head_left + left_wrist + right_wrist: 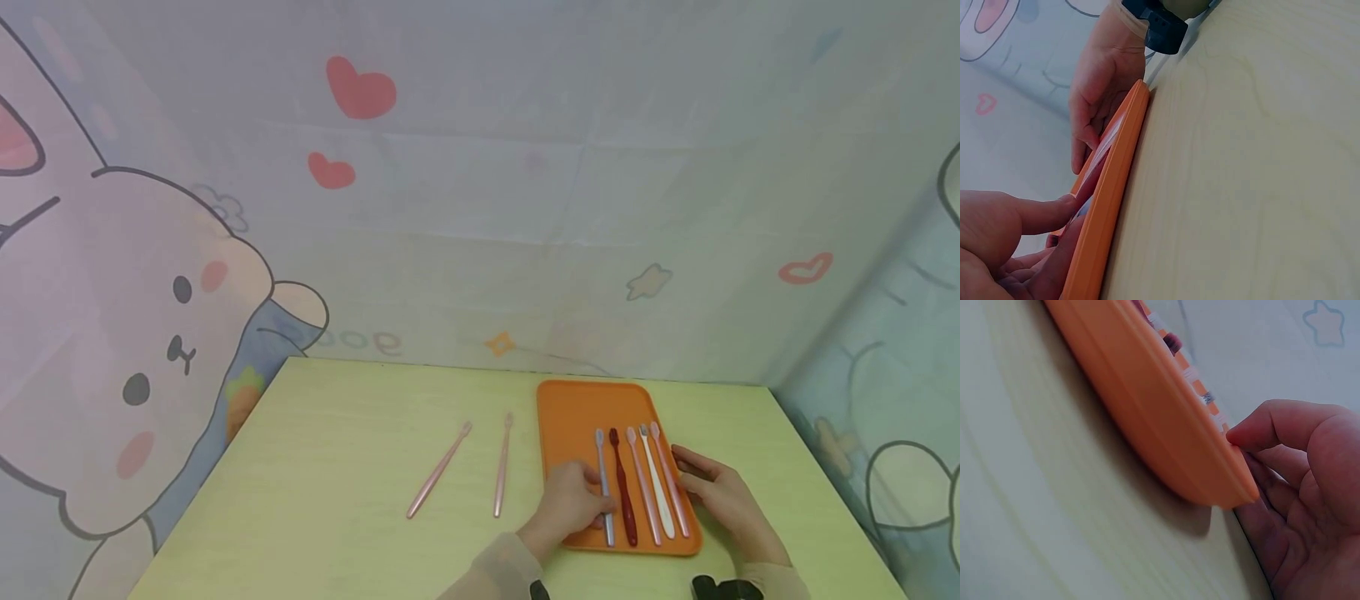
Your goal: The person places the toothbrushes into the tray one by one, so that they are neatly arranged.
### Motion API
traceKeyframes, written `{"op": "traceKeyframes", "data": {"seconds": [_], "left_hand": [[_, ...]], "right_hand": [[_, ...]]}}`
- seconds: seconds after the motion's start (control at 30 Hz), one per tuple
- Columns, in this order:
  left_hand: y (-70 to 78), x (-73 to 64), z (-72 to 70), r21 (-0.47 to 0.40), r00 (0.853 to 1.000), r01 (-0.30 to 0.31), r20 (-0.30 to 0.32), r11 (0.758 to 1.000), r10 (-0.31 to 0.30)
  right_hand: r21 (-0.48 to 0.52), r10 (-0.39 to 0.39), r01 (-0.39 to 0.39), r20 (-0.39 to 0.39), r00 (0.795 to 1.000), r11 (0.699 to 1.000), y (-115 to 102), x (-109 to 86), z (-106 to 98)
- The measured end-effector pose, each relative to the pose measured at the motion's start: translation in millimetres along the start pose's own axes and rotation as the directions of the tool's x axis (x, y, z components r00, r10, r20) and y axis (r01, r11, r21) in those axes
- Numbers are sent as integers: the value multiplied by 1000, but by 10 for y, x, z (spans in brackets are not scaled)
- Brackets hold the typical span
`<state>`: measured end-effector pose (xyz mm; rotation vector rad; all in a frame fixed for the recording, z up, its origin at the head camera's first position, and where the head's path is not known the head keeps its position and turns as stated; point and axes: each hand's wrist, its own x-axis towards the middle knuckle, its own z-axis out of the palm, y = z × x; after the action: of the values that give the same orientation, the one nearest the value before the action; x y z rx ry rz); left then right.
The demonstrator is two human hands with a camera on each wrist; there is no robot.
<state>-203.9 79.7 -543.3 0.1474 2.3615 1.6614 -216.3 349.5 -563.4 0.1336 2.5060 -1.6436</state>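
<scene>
In the head view, my left hand [573,502] pinches a blue toothbrush [608,527] between thumb and fingers at the left of a row in an orange tray [573,408]. To its right lie a dark red toothbrush [622,475], a pink toothbrush [643,487], a white toothbrush [657,487] and another pink toothbrush [670,479], roughly parallel. My right hand [723,500] is at the tray's right edge, its fingers fairly straight and a fingertip touching the rim in the right wrist view. The left wrist view shows the left thumb [1047,215] over the tray's near side.
Left of the tray, a pink toothbrush [502,471] and a slanted pink toothbrush [440,471] lie on the pale yellow table [330,492]. A printed cloth [480,208] with hearts and a rabbit hangs behind the table and along its right side.
</scene>
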Motion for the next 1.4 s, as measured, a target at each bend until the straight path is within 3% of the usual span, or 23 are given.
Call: {"op": "traceKeyframes", "data": {"seconds": [0.57, 0.97, 1.4], "left_hand": [[70, -60, -51, -35, 999, 23, 29, 999, -22], [50, -46, -99, -65, 996, 26, 82, 998, -21], [52, -59, -170, -69, 994, 57, 95, 996, -50]], "right_hand": [[1, -4, 4, 5, 1000, 1000, 16, -1, -1], [-4, 2, -2, -9, 1000, 1000, 33, 24, 1], [3, -1, 1, -2, 1000, 1000, 7, -5, -3]]}}
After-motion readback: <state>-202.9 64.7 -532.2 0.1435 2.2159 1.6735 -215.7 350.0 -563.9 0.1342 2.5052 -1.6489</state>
